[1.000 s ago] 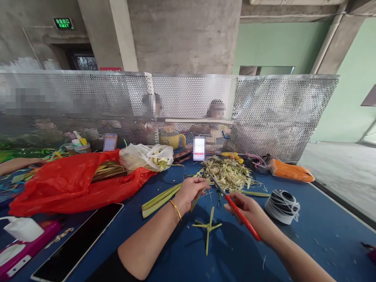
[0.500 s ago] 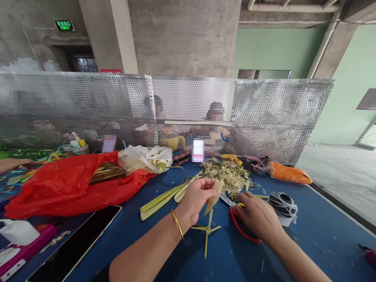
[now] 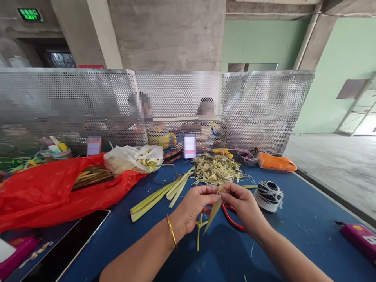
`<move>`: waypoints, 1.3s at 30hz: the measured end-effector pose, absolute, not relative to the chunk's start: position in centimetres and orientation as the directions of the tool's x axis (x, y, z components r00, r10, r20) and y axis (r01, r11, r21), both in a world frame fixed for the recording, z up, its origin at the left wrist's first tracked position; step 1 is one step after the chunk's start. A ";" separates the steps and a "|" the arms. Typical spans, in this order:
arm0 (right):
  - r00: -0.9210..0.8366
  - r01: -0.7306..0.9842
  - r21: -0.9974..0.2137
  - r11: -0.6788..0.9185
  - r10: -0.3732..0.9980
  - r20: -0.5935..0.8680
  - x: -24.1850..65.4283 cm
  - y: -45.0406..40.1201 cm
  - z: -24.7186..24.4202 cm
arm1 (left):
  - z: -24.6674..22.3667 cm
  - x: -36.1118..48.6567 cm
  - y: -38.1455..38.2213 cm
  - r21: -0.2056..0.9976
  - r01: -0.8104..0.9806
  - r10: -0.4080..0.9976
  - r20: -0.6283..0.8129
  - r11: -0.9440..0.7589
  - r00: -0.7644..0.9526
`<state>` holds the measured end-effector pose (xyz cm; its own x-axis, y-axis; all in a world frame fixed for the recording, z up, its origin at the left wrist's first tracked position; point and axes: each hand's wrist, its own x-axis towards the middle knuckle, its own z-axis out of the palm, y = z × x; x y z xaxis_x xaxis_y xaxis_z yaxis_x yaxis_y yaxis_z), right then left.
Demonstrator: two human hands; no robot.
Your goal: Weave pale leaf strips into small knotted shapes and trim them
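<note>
Both of my hands meet over the middle of the blue table, pinching one pale dried leaf strip [image 3: 215, 213]. My left hand [image 3: 196, 205], with a gold bangle at its wrist, grips it from the left. From the right, my right hand [image 3: 242, 203] is closed on its upper end. The strip hangs down to a pointed tip. Partly hidden behind it, a small cross-shaped piece of knotted green strips [image 3: 199, 235] appears below my left hand. Red-handled scissors [image 3: 230, 219] lie on the table, largely covered by my right hand.
Leaf scraps [image 3: 217, 168] are heaped beyond my hands, with green stalks [image 3: 155, 199] to their left. Right are a thread spool [image 3: 268, 197], an orange packet [image 3: 276, 161] and a magenta tape measure [image 3: 358, 239]. Left lie a red bag [image 3: 44, 188] and a tablet [image 3: 70, 246]. A perforated screen [image 3: 176, 94] stands behind.
My right hand has left the scissors and come over to the leaf strip, which both hands now hold. The view has shifted a little to the right.
</note>
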<state>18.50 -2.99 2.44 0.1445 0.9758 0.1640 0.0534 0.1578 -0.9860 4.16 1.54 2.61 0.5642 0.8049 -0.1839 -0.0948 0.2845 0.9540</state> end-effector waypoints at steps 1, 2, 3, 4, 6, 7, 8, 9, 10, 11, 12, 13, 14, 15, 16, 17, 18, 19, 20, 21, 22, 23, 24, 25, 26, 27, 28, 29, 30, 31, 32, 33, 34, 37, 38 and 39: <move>0.135 0.044 -0.987 0.152 0.978 0.157 18.6 -3.0 2.5 | 2.6 4.1 1.5 0.946 -0.091 0.786 -0.201 0.310 0.585; 0.128 0.032 -0.989 0.145 0.981 0.148 18.7 -3.0 2.6 | 2.6 4.1 1.5 0.943 -0.089 0.778 -0.208 0.320 0.593; 0.125 0.019 -0.990 0.136 0.983 0.138 18.8 -2.9 2.7 | 2.6 4.1 1.5 0.944 -0.089 0.778 -0.205 0.316 0.594; 0.126 0.004 -0.992 0.127 0.984 0.127 18.9 -2.9 2.7 | 2.6 4.1 1.5 0.947 -0.095 0.785 -0.195 0.306 0.588; 0.135 -0.024 -0.994 0.110 0.985 0.106 19.0 -2.9 2.7 | 2.6 4.2 1.4 0.952 -0.106 0.804 -0.180 0.288 0.567; 0.144 -0.036 -0.994 0.106 0.985 0.100 19.1 -2.9 2.6 | 2.6 4.3 1.4 0.954 -0.106 0.812 -0.178 0.282 0.556; 0.155 -0.044 -0.993 0.105 0.983 0.097 19.1 -2.9 2.6 | 2.6 4.3 1.3 0.956 -0.100 0.814 -0.178 0.277 0.552; 0.167 -0.046 -0.993 0.107 0.981 0.098 19.1 -2.9 2.6 | 2.6 4.3 1.3 0.958 -0.088 0.812 -0.180 0.273 0.555; 0.180 -0.042 -0.993 0.110 0.978 0.101 19.1 -2.8 2.5 | 2.5 4.3 1.3 0.961 -0.070 0.804 -0.183 0.268 0.565; 0.197 -0.033 -0.993 0.116 0.974 0.107 19.2 -2.8 2.5 | 2.5 4.3 1.3 0.964 -0.046 0.792 -0.189 0.263 0.580; 0.217 -0.021 -0.992 0.123 0.969 0.116 19.2 -2.8 2.4 | 2.4 4.3 1.3 0.966 -0.019 0.779 -0.197 0.259 0.595; 0.238 -0.007 -0.991 0.134 0.963 0.128 19.3 -2.8 2.4 | 2.3 4.3 1.3 0.966 0.007 0.767 -0.209 0.257 0.607; 0.261 0.004 -0.989 0.148 0.955 0.144 19.4 -2.7 2.3 | 2.3 4.3 1.3 0.966 0.033 0.760 -0.224 0.257 0.610; 0.286 0.013 -0.986 0.164 0.945 0.161 19.6 -2.7 2.3 | 2.2 4.2 1.3 0.963 0.060 0.755 -0.243 0.262 0.610; 0.313 0.018 -0.984 0.179 0.934 0.176 19.7 -2.7 2.4 | 2.2 4.2 1.3 0.960 0.082 0.751 -0.261 0.267 0.607; 0.339 0.018 -0.982 0.189 0.923 0.183 19.9 -2.7 2.4 | 2.3 4.2 1.3 0.957 0.101 0.750 -0.276 0.272 0.601; 0.363 0.013 -0.981 0.191 0.914 0.183 20.0 -2.6 2.5 | 2.3 4.2 1.3 0.955 0.115 0.751 -0.285 0.272 0.595; 0.385 0.003 -0.982 0.187 0.906 0.173 20.2 -2.6 2.5 | 2.4 4.2 1.3 0.954 0.126 0.753 -0.291 0.270 0.590; 0.402 -0.011 -0.984 0.179 0.901 0.160 20.3 -2.6 2.6 | 2.5 4.2 1.2 0.954 0.133 0.756 -0.295 0.269 0.584; 0.414 -0.025 -0.984 0.174 0.898 0.148 20.4 -2.5 2.6 | 2.5 4.2 1.2 0.953 0.139 0.759 -0.299 0.269 0.579; 0.421 -0.035 -0.984 0.173 0.896 0.142 20.5 -2.5 2.6 | 2.6 4.2 1.2 0.953 0.146 0.760 -0.300 0.265 0.576; 0.426 -0.035 -0.984 0.176 0.893 0.145 20.5 -2.5 2.6 | 2.6 4.2 1.3 0.955 0.155 0.762 -0.296 0.253 0.576; 0.432 -0.021 -0.983 0.183 0.888 0.156 20.5 -2.5 2.6 | 2.6 4.2 1.3 0.961 0.166 0.773 -0.278 0.223 0.570; 0.442 0.011 -0.981 0.195 0.879 0.180 20.4 -2.5 2.6 | 2.6 4.2 1.4 0.969 0.178 0.796 -0.243 0.172 0.554; 0.455 0.063 -0.975 0.213 0.863 0.218 20.3 -2.7 2.6 | 2.6 4.3 1.5 0.976 0.191 0.826 -0.192 0.104 0.531; 0.470 0.139 -0.961 0.239 0.838 0.276 20.2 -2.8 2.7 | 2.5 4.3 1.6 0.977 0.208 0.853 -0.138 0.035 0.504; 0.484 0.236 -0.933 0.271 0.800 0.355 20.1 -3.1 2.7 | 2.5 4.3 1.7 0.975 0.223 0.872 -0.092 -0.020 0.481; 0.488 0.350 -0.885 0.307 0.747 0.452 20.0 -3.3 2.8 | 2.4 4.3 1.9 0.971 0.234 0.884 -0.065 -0.051 0.462; 0.473 0.469 -0.815 0.341 0.683 0.557 19.9 -3.6 2.9 | 2.2 4.3 2.1 0.970 0.238 0.891 -0.059 -0.056 0.451; 0.438 0.579 -0.728 0.367 0.613 0.658 19.9 -3.9 3.0 | 2.1 4.3 2.2 0.971 0.234 0.893 -0.068 -0.043 0.445; 0.389 0.671 -0.634 0.385 0.545 0.743 19.9 -4.2 3.2 | 2.0 4.3 2.3 0.974 0.225 0.896 -0.081 -0.022 0.437; 0.332 0.743 -0.542 0.392 0.487 0.808 19.9 -4.5 3.3 | 1.9 4.3 2.4 0.978 0.209 0.900 -0.092 0.001 0.426; 0.268 0.796 -0.458 0.395 0.447 0.853 20.0 -4.8 3.3 | 1.9 4.3 2.3 0.982 0.185 0.906 -0.099 0.023 0.412; 0.018 0.880 -0.204 0.429 0.399 0.917 20.2 -5.2 3.2 | 2.3 4.2 1.9 0.990 0.079 0.902 -0.141 0.119 0.409; -0.089 0.884 -0.102 0.455 0.380 0.920 20.3 -5.2 3.1 | 2.6 4.1 1.7 0.985 0.044 0.883 -0.168 0.165 0.438; -0.202 0.874 0.003 0.485 0.357 0.912 20.3 -5.2 3.0 | 2.8 4.1 1.5 0.976 0.013 0.854 -0.196 0.218 0.482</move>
